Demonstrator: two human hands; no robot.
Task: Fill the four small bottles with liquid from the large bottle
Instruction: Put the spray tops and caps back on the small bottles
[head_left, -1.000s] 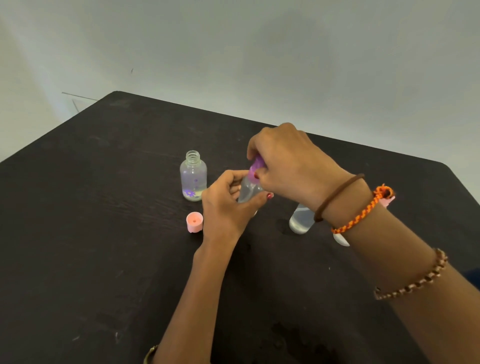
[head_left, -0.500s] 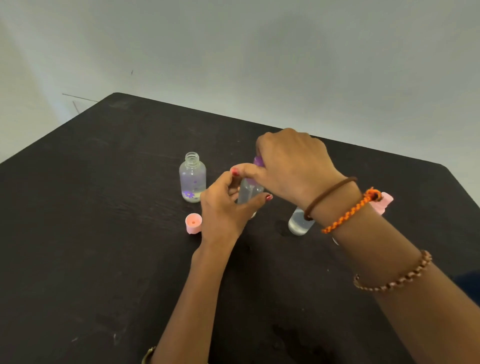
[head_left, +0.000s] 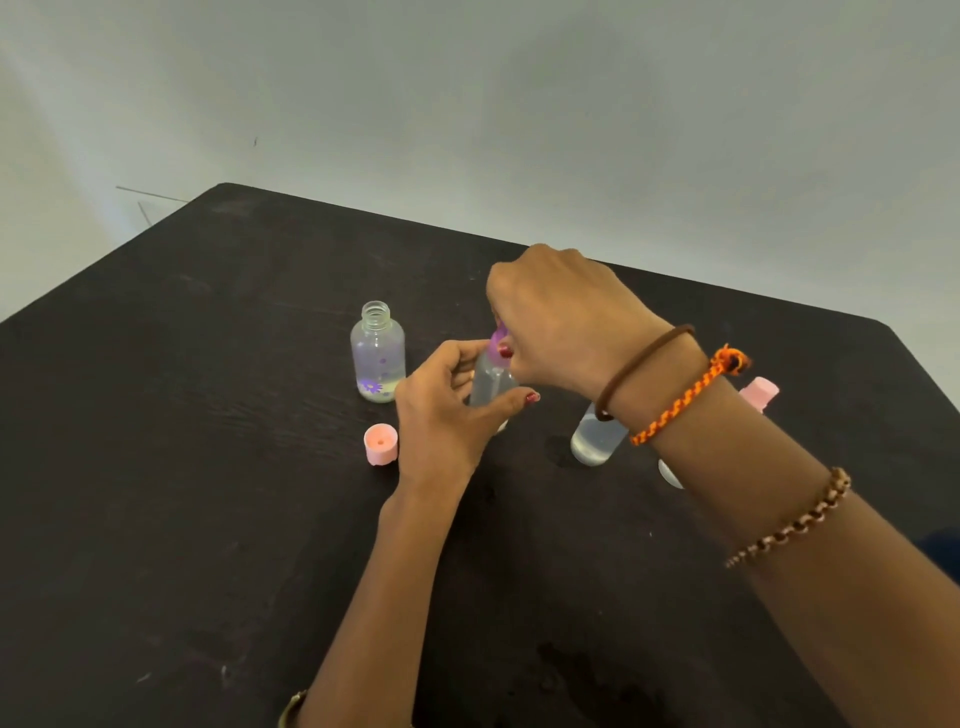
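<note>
My left hand (head_left: 447, 410) wraps around a small clear bottle (head_left: 491, 382) standing at the middle of the black table (head_left: 208, 467). My right hand (head_left: 561, 317) is above it, fingers pinched on its purple cap (head_left: 498, 340). To the left stands an uncapped clear bottle (head_left: 377, 353) with purple flower prints and a little liquid at the bottom. Its pink cap (head_left: 381, 442) lies in front of it. Behind my right wrist stands another small bottle (head_left: 597, 436) holding clear liquid, half hidden. A further bottle's base (head_left: 670, 474) peeks out under my forearm.
A pink cap (head_left: 759, 393) shows behind my right wrist, what it sits on is hidden. A pale wall rises beyond the table's far edge. The large bottle cannot be made out.
My right hand has turned on the purple cap and its wrist has shifted slightly. The left hand keeps its hold on the bottle. The other bottles have not moved.
</note>
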